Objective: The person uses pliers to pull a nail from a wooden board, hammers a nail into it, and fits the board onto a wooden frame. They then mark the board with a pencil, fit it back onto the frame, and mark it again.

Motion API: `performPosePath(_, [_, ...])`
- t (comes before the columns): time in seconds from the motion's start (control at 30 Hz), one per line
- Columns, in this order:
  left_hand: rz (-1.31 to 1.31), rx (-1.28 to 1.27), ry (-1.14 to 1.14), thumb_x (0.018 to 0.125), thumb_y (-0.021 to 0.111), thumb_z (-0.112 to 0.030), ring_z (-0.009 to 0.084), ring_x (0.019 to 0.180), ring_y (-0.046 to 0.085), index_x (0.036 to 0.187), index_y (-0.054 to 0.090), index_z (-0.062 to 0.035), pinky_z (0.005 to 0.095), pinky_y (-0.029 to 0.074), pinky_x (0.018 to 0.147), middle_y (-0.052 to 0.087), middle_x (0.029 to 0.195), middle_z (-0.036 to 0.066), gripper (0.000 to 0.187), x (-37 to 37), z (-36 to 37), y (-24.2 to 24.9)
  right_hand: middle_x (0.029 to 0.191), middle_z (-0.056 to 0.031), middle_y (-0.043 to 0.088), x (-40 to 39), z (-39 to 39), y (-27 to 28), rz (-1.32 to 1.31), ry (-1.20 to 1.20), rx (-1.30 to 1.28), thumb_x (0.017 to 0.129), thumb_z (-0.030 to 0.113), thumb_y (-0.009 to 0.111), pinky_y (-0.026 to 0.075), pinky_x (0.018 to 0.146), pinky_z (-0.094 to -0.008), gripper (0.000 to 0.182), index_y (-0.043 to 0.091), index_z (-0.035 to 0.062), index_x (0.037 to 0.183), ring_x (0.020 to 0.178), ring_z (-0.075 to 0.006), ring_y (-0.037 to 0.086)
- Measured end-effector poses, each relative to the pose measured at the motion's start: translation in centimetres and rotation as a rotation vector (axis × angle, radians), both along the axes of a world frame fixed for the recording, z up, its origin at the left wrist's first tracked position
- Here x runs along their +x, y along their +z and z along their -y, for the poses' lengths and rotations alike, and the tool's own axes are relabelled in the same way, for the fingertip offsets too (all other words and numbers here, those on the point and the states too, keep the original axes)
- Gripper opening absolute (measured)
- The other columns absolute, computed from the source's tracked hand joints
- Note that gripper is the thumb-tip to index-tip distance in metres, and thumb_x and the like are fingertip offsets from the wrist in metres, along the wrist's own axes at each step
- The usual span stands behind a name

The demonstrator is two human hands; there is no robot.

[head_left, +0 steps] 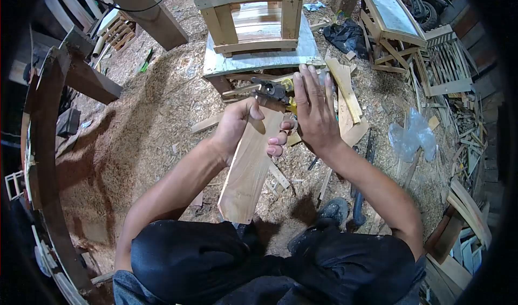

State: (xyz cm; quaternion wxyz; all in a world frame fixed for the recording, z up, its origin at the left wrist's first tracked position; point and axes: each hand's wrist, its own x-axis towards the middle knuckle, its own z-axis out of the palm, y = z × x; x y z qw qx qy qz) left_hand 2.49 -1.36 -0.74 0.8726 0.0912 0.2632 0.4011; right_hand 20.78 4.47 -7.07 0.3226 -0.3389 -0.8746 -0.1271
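Observation:
My left hand [237,127] grips a flat wooden board [249,170] near its upper end, thumb on top and fingers curled under. The board slants down toward my knees. My right hand [314,106] is raised beside the board's upper end, fingers straight and spread, palm facing away, holding nothing. Just beyond the board's top lies a dark tool with yellow parts [274,91], partly hidden by my hands.
A small wooden frame [253,16] stands on a pale panel [307,49] ahead. Offcuts [345,89] and sawdust cover the ground. A wooden stool frame [391,22] and slatted panel [445,65] sit at right, a plastic bag [413,135] nearby, curved timber [46,159] at left.

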Motion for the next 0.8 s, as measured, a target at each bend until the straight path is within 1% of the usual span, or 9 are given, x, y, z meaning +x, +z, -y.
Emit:
performPosePath(0.03, [-0.037,0.039,0.008,0.069,0.046,-0.023,0.0191,0.067,0.043,0.125,0.04,-0.0011,0.0305,0.04,0.055,0.046,0.09,0.013,0.061,-0.1,0.0,0.1,0.136,-0.0241,0.042,0.0,-0.2,0.1,-0.007,0.04,-0.01,0.092,0.008,0.048,0.031,0.11,-0.0611,0.058,0.029,-0.0033,0.146,0.134,-0.0387,0.041])
performPosePath(0.17, [-0.138,0.049,0.034,0.068,0.047,-0.022,0.0191,0.067,0.043,0.125,0.04,-0.0012,0.0299,0.04,0.055,0.046,0.091,0.013,0.061,-0.3,0.1,0.8,0.133,-0.0231,0.046,-0.1,-0.9,0.0,-0.033,0.134,-0.017,0.093,0.01,0.048,0.022,0.113,-0.0649,0.06,0.027,-0.0032,0.147,0.135,-0.0372,0.041])
performPosePath(0.2, [-0.097,0.046,0.025,0.068,0.047,-0.022,0.0192,0.067,0.043,0.125,0.04,-0.0012,0.0299,0.04,0.055,0.046,0.092,0.013,0.061,-0.3,0.1,0.9,0.124,-0.0218,0.051,0.0,-1.1,0.3,-0.007,0.117,0.036,0.092,0.01,0.05,0.035,0.107,-0.0595,0.06,0.028,-0.0036,0.147,0.127,-0.0362,0.048])
performPosePath(0.23, [-0.056,0.043,0.017,0.068,0.047,-0.022,0.0193,0.067,0.043,0.124,0.04,-0.0012,0.0299,0.04,0.054,0.046,0.092,0.014,0.061,-0.4,0.0,0.9,0.124,-0.0218,0.051,0.1,-1.1,0.4,-0.006,0.12,0.033,0.092,0.01,0.05,0.035,0.107,-0.0595,0.06,0.028,-0.0036,0.147,0.127,-0.0362,0.048])
performPosePath(0.3, [-0.088,0.059,0.01,0.068,0.047,-0.021,0.0193,0.067,0.043,0.123,0.04,-0.0012,0.0301,0.04,0.055,0.045,0.092,0.014,0.059,-0.6,-0.2,0.9,0.112,-0.0184,0.054,0.1,-0.9,0.6,-0.043,0.146,-0.114,0.092,0.008,0.05,0.048,0.092,-0.0495,0.06,0.03,-0.0032,0.146,0.111,-0.0333,0.057])
performPosePath(0.4, [-0.139,0.088,-0.024,0.07,0.046,-0.019,0.0193,0.069,0.044,0.122,0.041,-0.0014,0.0306,0.041,0.055,0.046,0.093,0.013,0.055,-0.9,-1.0,0.3,0.103,-0.0172,0.056,0.5,-0.8,1.3,0.0,0.089,-0.201,0.088,0.01,0.056,0.052,0.076,-0.0432,0.058,0.037,-0.0046,0.141,0.094,-0.0322,0.062])
performPosePath(0.53, [-0.156,0.135,-0.112,0.071,0.045,-0.014,0.0198,0.071,0.045,0.121,0.041,-0.0016,0.0326,0.044,0.057,0.049,0.097,0.013,0.051,-0.5,-1.4,-2.0,0.095,-0.0208,0.059,1.6,-0.3,-0.1,-0.233,0.172,-0.464,0.076,0.012,0.072,0.053,0.074,-0.0431,0.057,0.047,-0.0071,0.124,0.087,-0.0381,0.064])
performPosePath(0.77, [-0.135,0.239,-0.247,0.071,0.046,-0.015,0.0188,0.073,0.05,0.128,0.041,0.004,0.0466,0.056,0.071,0.053,0.108,0.016,0.06,-0.1,-0.2,-5.5,0.104,-0.0248,0.06,3.8,2.4,-2.8,-0.409,0.197,-0.721,0.075,-0.005,0.062,0.051,0.082,-0.0451,0.049,0.051,-0.0043,0.123,0.097,-0.0432,0.062])
performPosePath(0.8, [-0.098,0.234,-0.276,0.071,0.047,-0.015,0.0187,0.073,0.05,0.129,0.041,0.0043,0.0464,0.056,0.071,0.053,0.107,0.016,0.062,-0.1,-0.2,-5.2,0.097,-0.018,0.062,4.1,2.5,-2.9,-0.418,0.213,-0.74,0.083,0.0,0.061,0.051,0.075,-0.044,0.037,0.054,-0.0042,0.119,0.088,-0.0357,0.063])
